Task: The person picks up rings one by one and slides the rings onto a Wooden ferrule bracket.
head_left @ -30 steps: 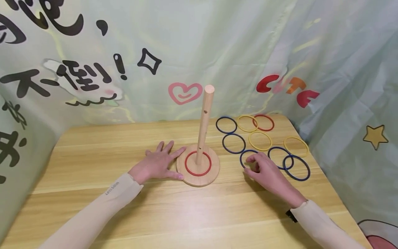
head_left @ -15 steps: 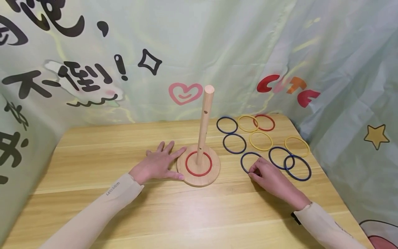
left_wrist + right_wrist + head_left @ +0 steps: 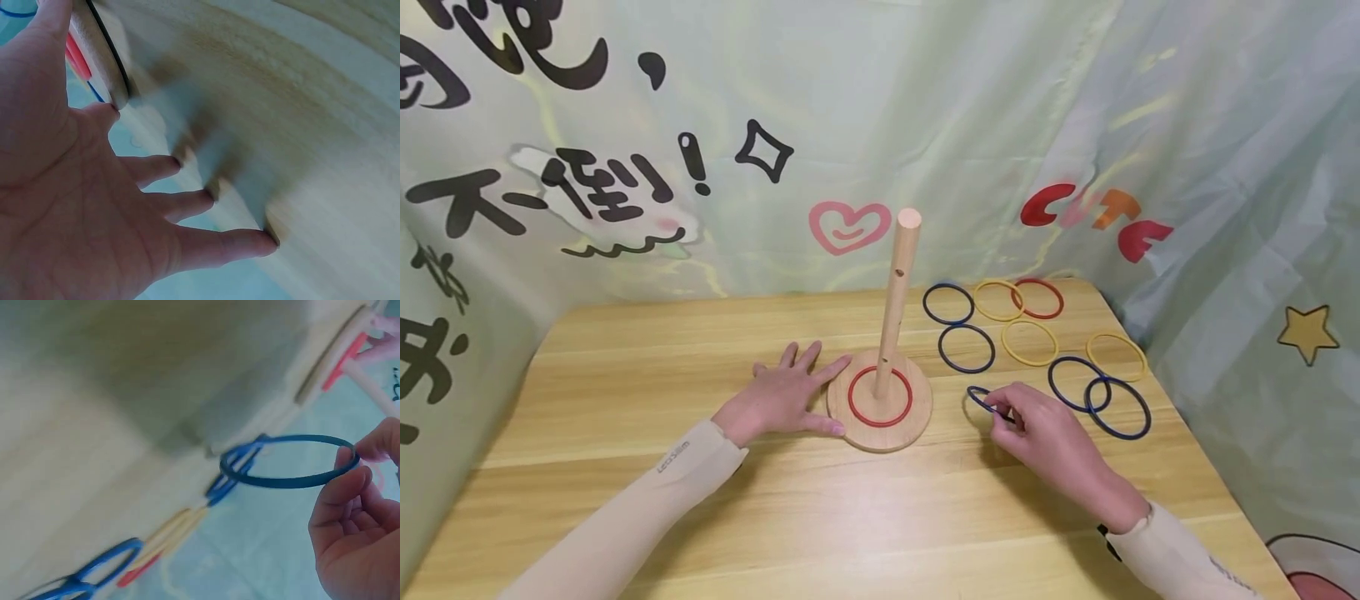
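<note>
Grip: we've got a blue ring (image 3: 284,482) pinched in our right hand (image 3: 1048,429); left hand (image 3: 775,402) lies spread, touching the wooden base (image 3: 919,417)
Ring tilt: tilted, long axis upper left to lower right, head view
Ring look: thin, plain blue
Ring spot: just right of centre frame
Peg (image 3: 897,308): upright between our hands, red ring (image 3: 881,424) round its foot
Other rings (image 3: 940,348): blue, yellow, red, flat at right

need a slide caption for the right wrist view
Right hand pinching a blue ring, with a red ring on the wooden stand behind
</note>
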{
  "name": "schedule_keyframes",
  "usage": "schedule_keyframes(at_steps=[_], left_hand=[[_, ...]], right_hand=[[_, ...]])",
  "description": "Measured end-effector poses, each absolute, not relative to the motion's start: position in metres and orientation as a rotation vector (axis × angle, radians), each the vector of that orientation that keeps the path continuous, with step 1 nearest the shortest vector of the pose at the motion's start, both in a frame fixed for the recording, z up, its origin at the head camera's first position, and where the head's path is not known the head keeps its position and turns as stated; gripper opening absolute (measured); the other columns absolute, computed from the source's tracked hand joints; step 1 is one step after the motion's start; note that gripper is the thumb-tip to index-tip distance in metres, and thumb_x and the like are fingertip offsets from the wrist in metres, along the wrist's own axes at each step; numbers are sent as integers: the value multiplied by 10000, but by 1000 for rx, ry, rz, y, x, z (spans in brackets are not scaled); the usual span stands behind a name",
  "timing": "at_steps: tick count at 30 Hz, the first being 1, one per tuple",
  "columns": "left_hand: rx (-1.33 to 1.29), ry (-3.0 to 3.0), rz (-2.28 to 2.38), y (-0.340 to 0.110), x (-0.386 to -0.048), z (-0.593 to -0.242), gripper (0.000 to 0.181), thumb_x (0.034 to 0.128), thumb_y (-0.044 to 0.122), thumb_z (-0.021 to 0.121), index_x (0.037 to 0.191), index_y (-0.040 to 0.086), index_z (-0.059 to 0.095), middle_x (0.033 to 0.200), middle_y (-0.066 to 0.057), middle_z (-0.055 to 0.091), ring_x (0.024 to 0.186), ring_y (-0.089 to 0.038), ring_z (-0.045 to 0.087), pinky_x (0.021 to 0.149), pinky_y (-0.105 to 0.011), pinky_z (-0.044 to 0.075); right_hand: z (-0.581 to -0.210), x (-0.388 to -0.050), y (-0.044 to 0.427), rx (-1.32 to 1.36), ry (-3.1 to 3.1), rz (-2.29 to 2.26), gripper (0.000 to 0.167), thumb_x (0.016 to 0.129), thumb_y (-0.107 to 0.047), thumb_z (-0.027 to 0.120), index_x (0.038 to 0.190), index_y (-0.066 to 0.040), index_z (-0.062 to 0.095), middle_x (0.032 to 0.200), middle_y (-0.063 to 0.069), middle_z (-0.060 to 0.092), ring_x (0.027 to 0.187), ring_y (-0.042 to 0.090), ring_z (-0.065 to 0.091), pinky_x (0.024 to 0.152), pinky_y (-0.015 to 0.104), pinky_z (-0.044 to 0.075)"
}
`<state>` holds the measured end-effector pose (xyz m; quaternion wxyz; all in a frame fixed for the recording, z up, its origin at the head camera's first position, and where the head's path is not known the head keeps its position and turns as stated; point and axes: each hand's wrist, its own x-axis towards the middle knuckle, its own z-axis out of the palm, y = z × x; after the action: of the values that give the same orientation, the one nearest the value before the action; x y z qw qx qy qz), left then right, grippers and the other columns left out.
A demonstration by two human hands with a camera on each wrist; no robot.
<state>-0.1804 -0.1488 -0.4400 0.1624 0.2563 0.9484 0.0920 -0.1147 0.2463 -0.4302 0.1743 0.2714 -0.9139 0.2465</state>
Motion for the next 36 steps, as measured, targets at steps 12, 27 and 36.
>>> schedule_keyframes(at_steps=[12,27,36], left_hand=[[718,2705,270,-149,-180,-437,1169,851,844,716,1767,301,233,1768,-290,167,1546,-667,179,949,-937,322],[720,2712,280,-148,-179,-437,1166,849,852,708,1766,316,228,1772,-286,157,1553,-662,159,952,-945,304],[720,2711,300,-150,-177,-439,1160,851,847,711,1765,319,231,1772,-287,154,1551,-668,156,951,-949,297]], right_hand=[[-395,-107,222,856,-2521,931,295,885,112,749,1083,-104,783,861,-135,637,676,4,541,585,152,462],[-316,-110,195,695,-2241,1636,262,1027,110,664,1248,-9,739,876,91,670,576,163,586,514,240,498],[-274,-122,179,646,-1881,1945,223,1027,71,683,1250,80,681,923,215,637,584,210,611,524,244,522]])
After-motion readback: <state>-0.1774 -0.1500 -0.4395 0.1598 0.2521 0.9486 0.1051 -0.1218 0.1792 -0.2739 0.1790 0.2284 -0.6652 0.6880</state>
